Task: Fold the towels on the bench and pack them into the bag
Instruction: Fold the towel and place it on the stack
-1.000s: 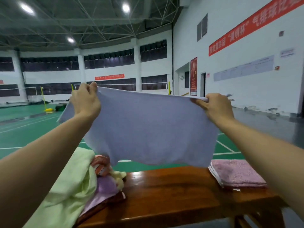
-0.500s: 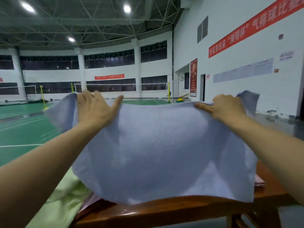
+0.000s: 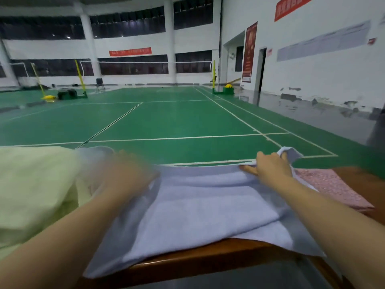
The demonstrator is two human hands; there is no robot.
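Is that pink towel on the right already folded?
Folded, apparently: the pink towel lies flat as a neat rectangle with stacked layer edges, on the bench.

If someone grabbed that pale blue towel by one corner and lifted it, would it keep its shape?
Probably not. The pale blue towel drapes limply over the bench edge and bunches where the right hand pinches its corner, so it looks floppy. It also seems light, since it lies in soft, shallow folds. Pushed, it would likely wrinkle rather than slide whole.
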